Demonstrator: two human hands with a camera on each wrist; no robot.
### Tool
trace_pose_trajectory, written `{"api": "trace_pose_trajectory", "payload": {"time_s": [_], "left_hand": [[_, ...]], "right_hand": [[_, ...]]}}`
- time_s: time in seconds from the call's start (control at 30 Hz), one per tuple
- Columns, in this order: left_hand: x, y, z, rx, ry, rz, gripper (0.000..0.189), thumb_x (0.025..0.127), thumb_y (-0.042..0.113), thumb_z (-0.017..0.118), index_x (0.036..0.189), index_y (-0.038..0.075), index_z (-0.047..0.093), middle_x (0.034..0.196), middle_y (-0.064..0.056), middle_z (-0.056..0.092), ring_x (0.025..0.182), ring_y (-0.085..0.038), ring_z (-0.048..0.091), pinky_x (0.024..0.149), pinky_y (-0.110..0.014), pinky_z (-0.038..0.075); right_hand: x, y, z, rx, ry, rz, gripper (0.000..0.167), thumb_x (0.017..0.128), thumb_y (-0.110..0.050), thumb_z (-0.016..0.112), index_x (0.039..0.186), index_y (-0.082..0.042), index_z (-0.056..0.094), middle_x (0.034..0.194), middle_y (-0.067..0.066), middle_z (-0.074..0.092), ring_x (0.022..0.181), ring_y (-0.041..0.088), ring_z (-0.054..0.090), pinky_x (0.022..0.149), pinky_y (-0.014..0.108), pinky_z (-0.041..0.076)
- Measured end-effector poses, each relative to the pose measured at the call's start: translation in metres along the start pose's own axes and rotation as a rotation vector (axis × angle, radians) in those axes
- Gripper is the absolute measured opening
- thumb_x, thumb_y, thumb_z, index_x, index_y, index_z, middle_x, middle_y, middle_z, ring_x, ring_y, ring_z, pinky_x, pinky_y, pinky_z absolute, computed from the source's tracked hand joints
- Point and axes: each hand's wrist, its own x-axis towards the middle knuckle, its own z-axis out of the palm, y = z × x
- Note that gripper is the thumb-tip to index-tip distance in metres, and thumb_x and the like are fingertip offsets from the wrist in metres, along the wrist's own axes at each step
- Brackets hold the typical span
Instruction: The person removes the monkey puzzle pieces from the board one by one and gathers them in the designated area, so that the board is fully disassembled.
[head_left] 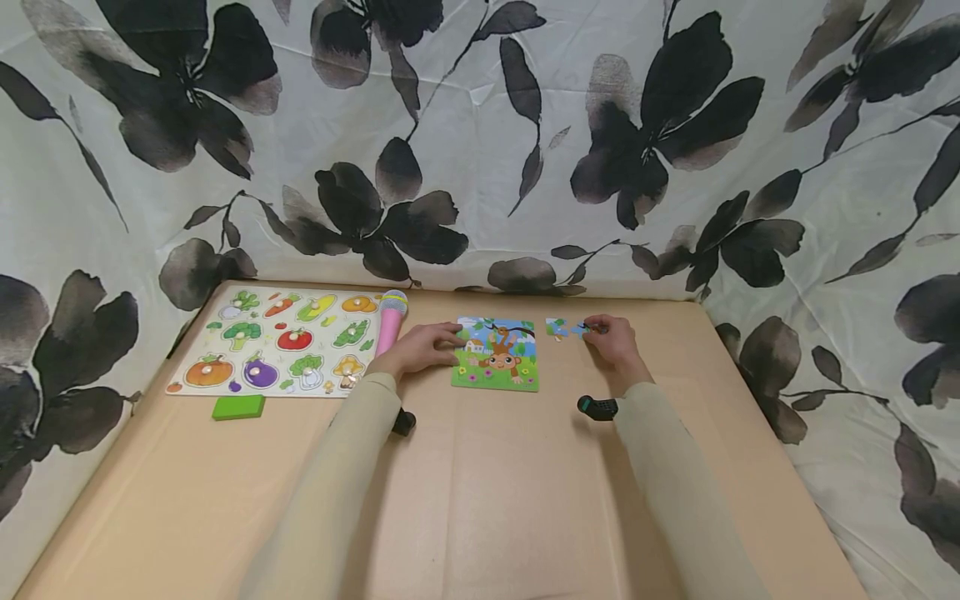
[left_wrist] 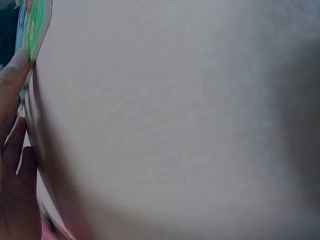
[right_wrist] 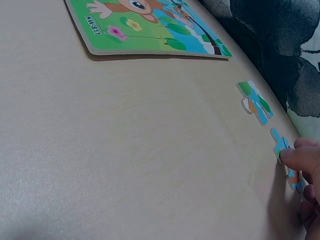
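A monkey jigsaw puzzle [head_left: 498, 357] lies flat on the table in the head view. My left hand [head_left: 422, 347] rests at its left side. In the left wrist view the thumb [left_wrist: 19, 59] touches the board's edge, and the other fingers are fairly straight. To the right of the board, my right hand [head_left: 617, 343] pinches a puzzle piece [right_wrist: 283, 146] between thumb and fingers, at or just above the table. Its far side is hidden by the fingers. A loose puzzle piece [right_wrist: 255, 103] lies beside it, between the hand and the board.
On the left lies a white vegetable board [head_left: 247, 342], with a green block [head_left: 238, 407] at its front edge. A pink toy microphone [head_left: 390, 321] lies between that board and my left hand. A floral cloth [head_left: 480, 150] hangs behind the table [head_left: 510, 492].
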Motion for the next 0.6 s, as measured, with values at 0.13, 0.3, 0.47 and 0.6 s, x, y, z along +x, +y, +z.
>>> {"api": "trace_pose_trajectory", "payload": {"time_s": [0.13, 0.3, 0.47, 0.6], "left_hand": [[0.0, 0.0, 0.0, 0.005, -0.002, 0.005, 0.041, 0.087, 0.019, 0.075, 0.125, 0.006, 0.068, 0.149, -0.012, 0.045, 0.143, -0.029, 0.032, 0.118, -0.043, 0.023], [0.0, 0.001, -0.002, 0.002, 0.004, 0.014, 0.041, 0.086, 0.019, 0.075, 0.124, 0.004, 0.068, 0.149, -0.014, 0.045, 0.142, -0.031, 0.033, 0.117, -0.044, 0.024], [0.0, 0.002, -0.001, -0.006, 0.0, 0.005, 0.041, 0.087, 0.019, 0.075, 0.125, 0.005, 0.067, 0.149, -0.013, 0.045, 0.142, -0.031, 0.033, 0.118, -0.044, 0.023], [0.0, 0.001, 0.0, -0.006, -0.003, 0.001, 0.041, 0.087, 0.019, 0.074, 0.125, 0.005, 0.067, 0.149, -0.013, 0.044, 0.143, -0.03, 0.032, 0.118, -0.044, 0.023]], "right_hand": [[0.0, -0.002, 0.0, 0.004, -0.003, -0.002, 0.032, 0.093, -0.011, 0.065, 0.123, 0.0, 0.064, 0.12, 0.023, 0.062, 0.113, 0.038, 0.054, 0.104, 0.052, 0.037], [0.0, -0.008, 0.003, 0.052, -0.003, -0.057, 0.031, 0.094, -0.009, 0.064, 0.123, 0.002, 0.064, 0.125, 0.025, 0.061, 0.116, 0.039, 0.056, 0.098, 0.05, 0.046], [-0.006, -0.024, 0.01, 0.107, -0.039, -0.121, 0.031, 0.096, -0.008, 0.059, 0.125, 0.003, 0.063, 0.135, 0.025, 0.051, 0.12, 0.042, 0.051, 0.101, 0.053, 0.043], [-0.012, -0.039, 0.022, 0.141, -0.087, -0.128, 0.031, 0.098, -0.01, 0.056, 0.126, 0.0, 0.062, 0.136, 0.024, 0.045, 0.118, 0.038, 0.046, 0.099, 0.05, 0.041]]}}
